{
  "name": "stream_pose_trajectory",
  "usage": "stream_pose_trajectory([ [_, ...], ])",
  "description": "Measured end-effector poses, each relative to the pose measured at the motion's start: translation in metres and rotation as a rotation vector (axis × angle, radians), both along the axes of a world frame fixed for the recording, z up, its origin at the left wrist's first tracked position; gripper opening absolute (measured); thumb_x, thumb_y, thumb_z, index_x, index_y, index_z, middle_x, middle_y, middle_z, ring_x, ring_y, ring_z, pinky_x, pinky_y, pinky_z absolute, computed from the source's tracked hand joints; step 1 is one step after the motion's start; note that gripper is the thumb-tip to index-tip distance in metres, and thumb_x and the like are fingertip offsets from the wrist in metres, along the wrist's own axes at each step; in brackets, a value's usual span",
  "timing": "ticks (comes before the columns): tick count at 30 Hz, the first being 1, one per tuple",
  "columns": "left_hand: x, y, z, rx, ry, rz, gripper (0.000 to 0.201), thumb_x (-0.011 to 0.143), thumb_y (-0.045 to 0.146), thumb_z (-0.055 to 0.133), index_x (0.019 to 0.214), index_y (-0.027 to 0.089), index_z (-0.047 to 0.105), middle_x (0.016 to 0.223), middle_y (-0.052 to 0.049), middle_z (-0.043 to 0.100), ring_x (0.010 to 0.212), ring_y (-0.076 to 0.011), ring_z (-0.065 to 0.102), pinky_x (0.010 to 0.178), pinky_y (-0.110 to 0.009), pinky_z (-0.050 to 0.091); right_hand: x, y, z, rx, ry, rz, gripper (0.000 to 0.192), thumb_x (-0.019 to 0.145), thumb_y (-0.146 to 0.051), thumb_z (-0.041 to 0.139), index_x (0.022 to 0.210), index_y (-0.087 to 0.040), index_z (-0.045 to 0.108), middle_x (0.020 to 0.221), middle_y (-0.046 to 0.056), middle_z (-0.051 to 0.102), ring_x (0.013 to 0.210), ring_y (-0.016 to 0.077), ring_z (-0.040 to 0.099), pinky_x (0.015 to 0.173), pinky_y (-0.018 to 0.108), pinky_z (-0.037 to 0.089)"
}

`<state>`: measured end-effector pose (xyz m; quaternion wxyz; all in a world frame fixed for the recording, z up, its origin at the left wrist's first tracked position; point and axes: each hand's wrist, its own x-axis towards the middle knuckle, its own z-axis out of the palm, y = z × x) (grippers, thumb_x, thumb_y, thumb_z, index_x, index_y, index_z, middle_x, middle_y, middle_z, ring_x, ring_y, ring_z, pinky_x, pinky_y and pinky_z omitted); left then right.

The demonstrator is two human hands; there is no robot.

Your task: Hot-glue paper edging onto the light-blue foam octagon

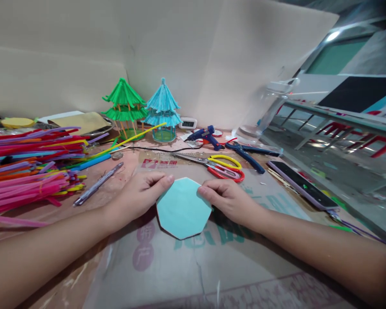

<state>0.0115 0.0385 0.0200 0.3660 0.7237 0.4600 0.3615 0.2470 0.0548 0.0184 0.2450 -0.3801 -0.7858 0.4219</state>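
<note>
A flat light-blue piece with several straight sides [184,209], pale along its edge, is held up between my two hands over a printed cardboard sheet [167,274]. My left hand [149,189] pinches its upper left edge, thumb on the front face. On the upper right edge, my right hand [225,198] grips it the same way, fingers curled behind. Just beyond the right hand lie scissors [225,166] with one yellow and one red handle. What the fingers do behind the piece is hidden.
Bundles of coloured pipe cleaners [28,167] lie at left, near a pen [98,184]. Behind stand a green pagoda model [124,107] and a blue one [163,109]. A blue glue gun [207,136], pliers [247,154], a phone [304,184] and a clear jar [270,107] are rightward.
</note>
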Motion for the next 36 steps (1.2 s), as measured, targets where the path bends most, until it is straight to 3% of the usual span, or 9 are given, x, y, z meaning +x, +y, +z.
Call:
stream_pose_trajectory([
  [3,0.001,0.001,-0.001,-0.025,-0.056,0.030,0.047,0.093,0.053,0.044,0.067,0.018,0.061,0.068,-0.001,0.062,0.065,-0.0168,0.055,0.058,-0.025,0.045,0.000,0.001,-0.001,0.015,0.011,-0.037,0.049,0.095,-0.059,0.046,0.065,-0.020,0.046,0.064,-0.003,0.040,0.059,0.0114,0.038,0.055,0.026,0.033],
  [9,-0.002,0.004,-0.010,-0.115,-0.010,-0.057,0.047,0.090,0.058,0.051,0.070,0.017,0.063,0.068,-0.001,0.061,0.062,-0.0156,0.053,0.056,-0.024,0.043,0.001,0.001,-0.003,-0.047,0.082,-0.066,0.052,0.095,-0.064,0.043,0.069,-0.019,0.051,0.066,-0.002,0.046,0.061,0.0125,0.043,0.059,0.026,0.038],
  [14,-0.002,0.002,-0.010,-0.077,-0.022,-0.063,0.049,0.096,0.055,0.043,0.072,0.017,0.063,0.071,0.000,0.063,0.066,-0.0161,0.056,0.061,-0.024,0.044,0.001,0.003,-0.002,-0.084,0.030,-0.054,0.049,0.087,-0.064,0.058,0.069,-0.018,0.056,0.065,-0.002,0.047,0.060,0.0119,0.042,0.054,0.025,0.035],
  [18,-0.002,0.002,-0.011,-0.090,-0.040,-0.066,0.047,0.094,0.057,0.046,0.079,0.017,0.068,0.077,-0.002,0.067,0.071,-0.0177,0.059,0.063,-0.025,0.047,0.001,0.004,-0.002,-0.038,0.042,-0.065,0.052,0.092,-0.062,0.051,0.062,-0.019,0.048,0.062,-0.003,0.041,0.057,0.0109,0.038,0.054,0.026,0.033],
  [24,-0.002,0.001,-0.008,-0.088,-0.014,-0.080,0.044,0.091,0.056,0.052,0.078,0.017,0.069,0.074,-0.002,0.067,0.066,-0.0168,0.058,0.059,-0.025,0.045,0.001,0.000,-0.003,-0.115,0.122,-0.082,0.058,0.093,-0.068,0.043,0.065,-0.019,0.053,0.063,-0.002,0.049,0.058,0.0116,0.045,0.058,0.026,0.039],
  [31,0.000,0.004,-0.007,-0.028,-0.079,-0.005,0.045,0.093,0.053,0.048,0.075,0.016,0.064,0.072,-0.001,0.061,0.067,-0.0158,0.054,0.060,-0.024,0.045,0.000,0.001,0.001,-0.187,0.098,-0.031,0.049,0.084,-0.065,0.061,0.074,-0.017,0.062,0.067,0.000,0.056,0.061,0.0128,0.049,0.059,0.027,0.041],
  [36,-0.001,0.007,-0.016,-0.141,-0.113,-0.077,0.041,0.089,0.054,0.056,0.095,0.015,0.069,0.090,-0.005,0.070,0.077,-0.0183,0.060,0.067,-0.026,0.049,0.001,0.003,-0.004,-0.086,0.083,-0.049,0.052,0.092,-0.063,0.049,0.066,-0.018,0.053,0.065,-0.001,0.048,0.060,0.0121,0.042,0.059,0.026,0.037],
])
